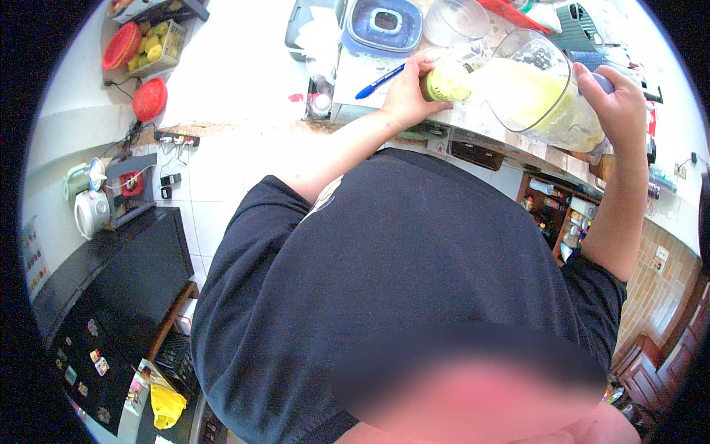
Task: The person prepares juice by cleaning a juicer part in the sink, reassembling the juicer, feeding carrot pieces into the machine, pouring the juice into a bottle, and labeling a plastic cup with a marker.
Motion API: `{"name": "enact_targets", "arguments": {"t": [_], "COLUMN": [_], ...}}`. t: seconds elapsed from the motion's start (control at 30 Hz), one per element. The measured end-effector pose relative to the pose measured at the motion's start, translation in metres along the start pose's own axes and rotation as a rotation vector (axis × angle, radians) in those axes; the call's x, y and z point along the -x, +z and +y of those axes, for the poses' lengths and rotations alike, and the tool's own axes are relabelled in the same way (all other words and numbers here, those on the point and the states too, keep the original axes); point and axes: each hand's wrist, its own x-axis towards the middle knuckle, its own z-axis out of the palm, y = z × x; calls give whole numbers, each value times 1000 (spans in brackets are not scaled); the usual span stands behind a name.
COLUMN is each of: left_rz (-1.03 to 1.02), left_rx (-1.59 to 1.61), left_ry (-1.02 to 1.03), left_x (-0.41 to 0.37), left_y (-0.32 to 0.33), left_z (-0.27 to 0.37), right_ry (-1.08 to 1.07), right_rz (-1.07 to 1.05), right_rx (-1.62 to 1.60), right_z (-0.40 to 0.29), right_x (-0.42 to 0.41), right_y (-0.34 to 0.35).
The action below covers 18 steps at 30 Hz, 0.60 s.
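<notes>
My right hand (615, 102) grips the handle of a clear blender jug (566, 119). The jug is tilted, its wide mouth facing left, with pale yellow, frothy liquid inside. My left hand (413, 94) is closed around a small container (438, 86) with green printing and pale yellow contents, at the left of the jug's mouth. Glare hides the place between jug and container, so I cannot tell whether they touch. A blue marker pen (380, 81) lies on the counter (355, 66) beside my left hand.
Beyond my hands stand a blue lidded box (384, 25) and a clear round container (456, 22). A red tray (516, 14) and a green slotted rack (579, 28) are at the back. Bottles fill a cabinet (571, 211) below. A power strip (177, 139) lies at left.
</notes>
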Motion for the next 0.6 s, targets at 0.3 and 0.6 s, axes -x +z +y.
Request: {"name": "enact_targets", "arguments": {"t": [0.3, 0.6], "left_rz": [21, 31], "left_rx": [-2, -13], "left_ry": [22, 70], "left_x": [0, 1], "left_y": [3, 1], "left_z": [-2, 14], "right_ry": [43, 237], "right_rz": [1, 153], "right_rx": [-22, -277], "right_z": [-2, 21], "right_x": [5, 37], "right_y": [-2, 7]}}
